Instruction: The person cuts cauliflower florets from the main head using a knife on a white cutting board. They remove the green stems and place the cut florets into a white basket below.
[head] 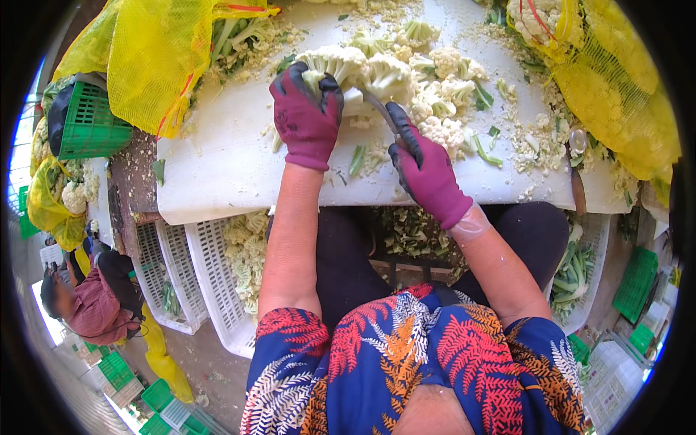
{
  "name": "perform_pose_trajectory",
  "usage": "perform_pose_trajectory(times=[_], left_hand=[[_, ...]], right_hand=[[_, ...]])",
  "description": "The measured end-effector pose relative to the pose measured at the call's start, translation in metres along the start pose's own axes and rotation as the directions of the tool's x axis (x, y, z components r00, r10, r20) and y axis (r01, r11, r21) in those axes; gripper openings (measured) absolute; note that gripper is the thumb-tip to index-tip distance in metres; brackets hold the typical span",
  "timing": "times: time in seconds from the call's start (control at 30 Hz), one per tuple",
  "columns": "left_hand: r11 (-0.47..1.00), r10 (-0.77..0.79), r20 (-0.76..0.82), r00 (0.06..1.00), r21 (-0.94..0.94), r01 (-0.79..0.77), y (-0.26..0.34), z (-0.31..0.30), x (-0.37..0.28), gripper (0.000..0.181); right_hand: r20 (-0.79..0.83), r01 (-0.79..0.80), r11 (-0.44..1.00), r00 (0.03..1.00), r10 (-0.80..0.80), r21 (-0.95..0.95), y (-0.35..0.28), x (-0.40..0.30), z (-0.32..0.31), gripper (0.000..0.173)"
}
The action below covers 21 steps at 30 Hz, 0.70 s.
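In a purple glove with dark fingertips, my left hand [308, 111] grips a large piece of cauliflower [340, 60] by its pale stem side. My right hand [427, 163], gloved alike, is closed around a knife [382, 110]. The curved blade reaches up to the cut stem, its tip hidden at the cauliflower. To the right of the blade, cut cauliflower florets [443, 106] lie heaped on the white tabletop [234, 168]. Leaf scraps [357, 160] and crumbs are scattered below my hands.
Yellow mesh bags [157, 60] flank the table, one [614, 92] at right holding cauliflower. A second knife [578, 187] lies at the right edge. White crates with florets [247, 250] and leaves [573, 272] stand beside my legs. Another person [95, 304] sits at far left.
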<state>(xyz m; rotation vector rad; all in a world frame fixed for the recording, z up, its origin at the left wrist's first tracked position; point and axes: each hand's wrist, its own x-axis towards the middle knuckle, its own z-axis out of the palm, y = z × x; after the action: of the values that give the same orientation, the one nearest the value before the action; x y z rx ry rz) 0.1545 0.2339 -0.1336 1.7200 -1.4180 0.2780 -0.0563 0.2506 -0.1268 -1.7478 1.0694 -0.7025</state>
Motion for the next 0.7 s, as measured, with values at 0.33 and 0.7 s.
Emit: perform_pose_trajectory(times=[0.33, 0.7], left_hand=[[0.998, 0.046, 0.006, 0.999, -0.032, -0.046, -0.006, -0.003, 0.001, 0.038], [0.989, 0.147, -0.020, 0.989, 0.013, -0.147, -0.008, 0.002, -0.004, 0.040]], right_hand=[[-0.068, -0.036, 0.994, 0.997, 0.043, 0.098, -0.025, -0.011, -0.023, 0.044], [0.144, 0.286, 0.896, 0.957, -0.251, -0.340, -0.036, 0.029, -0.014, 0.061]])
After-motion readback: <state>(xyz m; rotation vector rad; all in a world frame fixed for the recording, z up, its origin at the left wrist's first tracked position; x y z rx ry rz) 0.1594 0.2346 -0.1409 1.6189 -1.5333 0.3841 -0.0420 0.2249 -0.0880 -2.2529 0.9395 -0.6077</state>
